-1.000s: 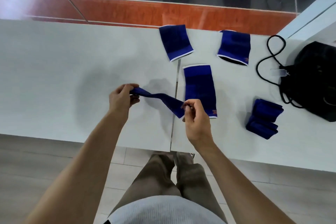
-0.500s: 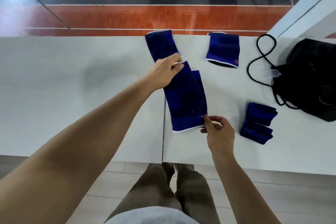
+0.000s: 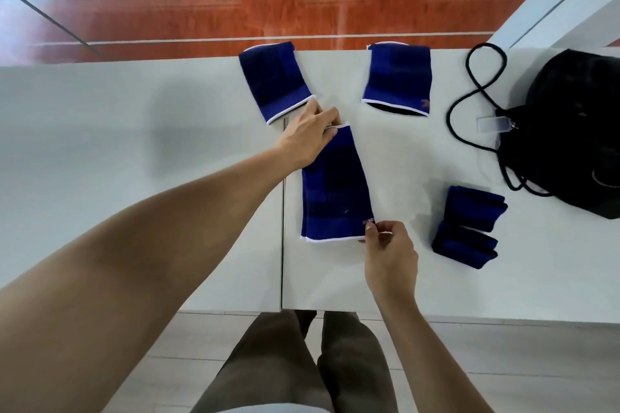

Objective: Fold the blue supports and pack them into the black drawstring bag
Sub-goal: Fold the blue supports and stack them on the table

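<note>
— Laying it flat now, is he? A second ago that long blue knitted support with the white hem [image 3: 335, 191] was stretched in the air between both hands; now it is lying on the white table [image 3: 134, 144], straddling the seam between the two tabletops.

— Yes. The left hand [image 3: 307, 137] is pinching its far corner, fingers closed on the hem, and the right hand [image 3: 389, 253] is nipping the near right corner between thumb and forefinger. Both are gripping that same piece.

— So the folding is about to begin, I'd say. What else is waiting?

— Two more flat blue supports: one [image 3: 273, 80] just beyond the long one, almost touching the left hand, another [image 3: 397, 79] beyond it and to the right. A folded bundle of blue supports [image 3: 468, 226] is sitting right of the long one, well apart.

— And the bag?

— The black drawstring bag [image 3: 570, 131] is slumping further right, past the bundle, cord looping out. I cannot tell whether its mouth is open. Nothing looks packed yet.
</note>
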